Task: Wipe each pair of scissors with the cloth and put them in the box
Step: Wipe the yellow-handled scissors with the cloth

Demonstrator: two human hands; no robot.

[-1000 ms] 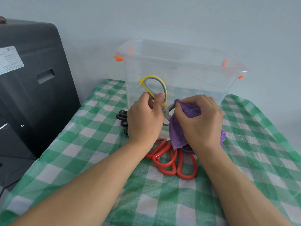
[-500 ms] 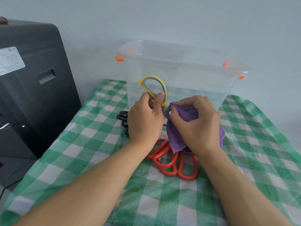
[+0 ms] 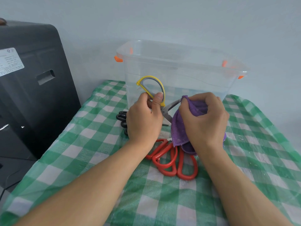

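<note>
My left hand [image 3: 144, 119] grips the yellow-and-grey handled scissors [image 3: 155, 88] by the handle, holding them up in front of the clear plastic box [image 3: 179, 69]. Their steel blades stick out to the right and are open. My right hand [image 3: 204, 119] pinches the purple cloth [image 3: 179, 128] around the upper blade's tip. Two pairs of red-handled scissors [image 3: 172, 162] lie on the tablecloth under my hands. Black-handled scissors [image 3: 121, 116] lie behind my left hand, partly hidden.
The box has orange latches and stands at the back of the green-and-white checked tablecloth [image 3: 81, 144], against a pale wall. A black appliance [image 3: 32, 88] stands to the left of the table.
My right hand has slid the cloth to the right along the blade, away from the pivot, so more bare steel shows. My left hand has kept its hold.
</note>
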